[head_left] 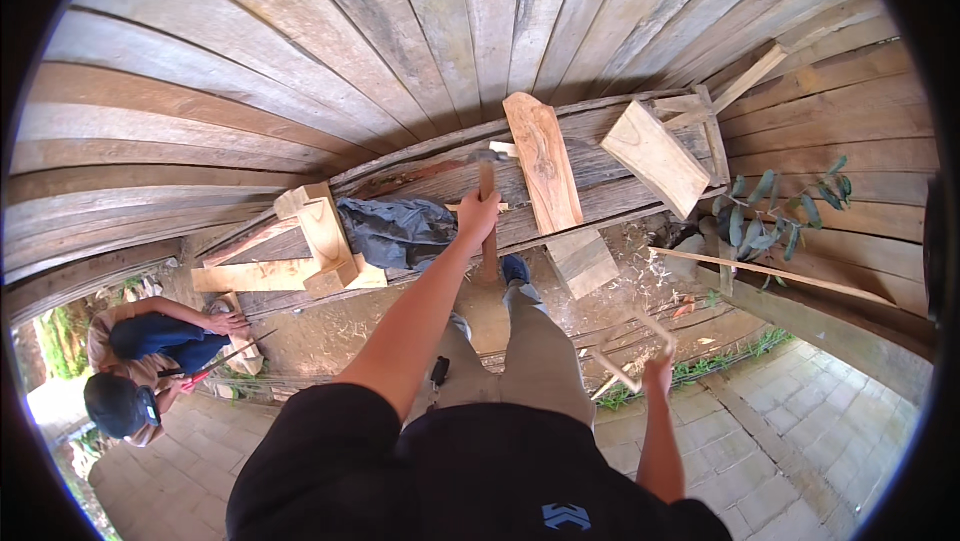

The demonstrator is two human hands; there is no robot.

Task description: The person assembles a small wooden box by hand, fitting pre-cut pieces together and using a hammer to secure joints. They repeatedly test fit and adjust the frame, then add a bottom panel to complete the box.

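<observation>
My left hand [477, 218] is stretched forward and closed around the wooden handle of a hammer [487, 173], whose metal head points up against the plank bench. My right hand [657, 374] hangs low at my side and grips a thin frame of wooden sticks [628, 349]. My legs in grey trousers stand between the two hands, with a blue shoe near a wooden block on the ground.
A reddish board [543, 161] and a pale wood block [655, 156] lean on the bench. A grey cloth [395, 231] and wood offcuts [325, 241] lie to the left. Another person [150, 361] crouches lower left. A leafy branch [780, 206] and paving stones [800, 441] are at right.
</observation>
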